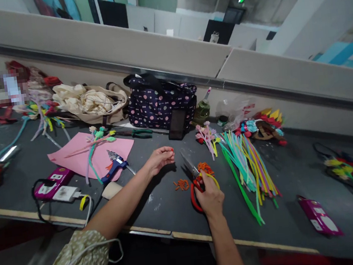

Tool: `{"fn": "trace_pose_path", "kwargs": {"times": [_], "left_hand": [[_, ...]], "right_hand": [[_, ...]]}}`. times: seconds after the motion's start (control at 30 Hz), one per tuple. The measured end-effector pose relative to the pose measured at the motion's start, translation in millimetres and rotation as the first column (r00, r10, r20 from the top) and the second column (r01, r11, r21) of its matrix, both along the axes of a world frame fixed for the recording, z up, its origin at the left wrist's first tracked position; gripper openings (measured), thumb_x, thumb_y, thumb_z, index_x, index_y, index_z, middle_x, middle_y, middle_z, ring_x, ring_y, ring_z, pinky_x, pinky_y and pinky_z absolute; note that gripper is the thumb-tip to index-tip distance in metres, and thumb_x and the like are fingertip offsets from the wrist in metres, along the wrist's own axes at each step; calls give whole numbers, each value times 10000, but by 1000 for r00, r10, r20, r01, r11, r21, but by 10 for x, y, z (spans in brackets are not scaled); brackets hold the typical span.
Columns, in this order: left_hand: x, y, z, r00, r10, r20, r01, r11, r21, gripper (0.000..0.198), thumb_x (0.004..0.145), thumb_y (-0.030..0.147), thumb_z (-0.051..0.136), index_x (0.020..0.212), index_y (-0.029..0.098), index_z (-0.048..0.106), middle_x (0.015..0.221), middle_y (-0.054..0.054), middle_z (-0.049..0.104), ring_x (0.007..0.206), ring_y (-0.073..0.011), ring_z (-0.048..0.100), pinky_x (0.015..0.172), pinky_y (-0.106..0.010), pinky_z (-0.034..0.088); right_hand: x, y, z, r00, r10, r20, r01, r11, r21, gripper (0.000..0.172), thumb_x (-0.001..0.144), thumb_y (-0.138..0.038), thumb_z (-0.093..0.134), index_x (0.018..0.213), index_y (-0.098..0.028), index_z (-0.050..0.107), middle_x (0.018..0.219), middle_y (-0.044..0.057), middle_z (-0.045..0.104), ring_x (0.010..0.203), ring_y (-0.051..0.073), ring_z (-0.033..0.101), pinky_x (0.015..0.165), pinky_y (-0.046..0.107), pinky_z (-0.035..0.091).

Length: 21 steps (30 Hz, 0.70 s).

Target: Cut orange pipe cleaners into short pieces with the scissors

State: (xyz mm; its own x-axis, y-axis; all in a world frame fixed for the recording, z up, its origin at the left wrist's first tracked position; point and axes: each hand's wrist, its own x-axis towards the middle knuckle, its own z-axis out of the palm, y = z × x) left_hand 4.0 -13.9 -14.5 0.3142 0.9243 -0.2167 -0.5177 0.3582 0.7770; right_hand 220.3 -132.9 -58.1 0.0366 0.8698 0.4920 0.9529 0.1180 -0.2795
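My right hand [209,196] grips red-handled scissors [191,174], their blades pointing up and left over the dark table [159,206]. The same hand also holds a yellow pipe cleaner [213,178] beside an orange coil [204,167]. My left hand [159,158] hovers to the left with fingers curled, pinching a small orange piece [172,149] at its fingertips. Several short orange cuttings [181,185] lie on the table between my hands.
A fan of coloured pipe cleaners [246,162] lies right of my hands. A blue glue gun [114,166] rests on pink paper [77,154], near a power strip [53,182]. A dotted bag [160,102], a cloth bag [90,102] and craft flowers [207,135] line the partition.
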Motion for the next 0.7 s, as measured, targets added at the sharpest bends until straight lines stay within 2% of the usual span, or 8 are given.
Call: {"fn": "trace_pose_path", "kwargs": {"times": [0.2,0.7], "left_hand": [[12,-19,14,999,-34,29,35,999,-13,290,600,145,796,783,115,572,697,-22,629,569,-101,609,606,-254,538],[13,-41,24,997,-61,40,61,998,3,279,607,149,789,803,119,593,728,-26,628,561,-84,589,581,-226,525]], "right_hand": [[-20,-9,34,999,37,1,-37,999,0,468,873,-360,480,1311,-194,484,887,47,645,828,157,590,662,240,421],[-34,-16,76,996,86,-1,-86,996,-25,476,887,-342,457,1332,-173,464,930,69,649,852,169,597,712,250,448]]}}
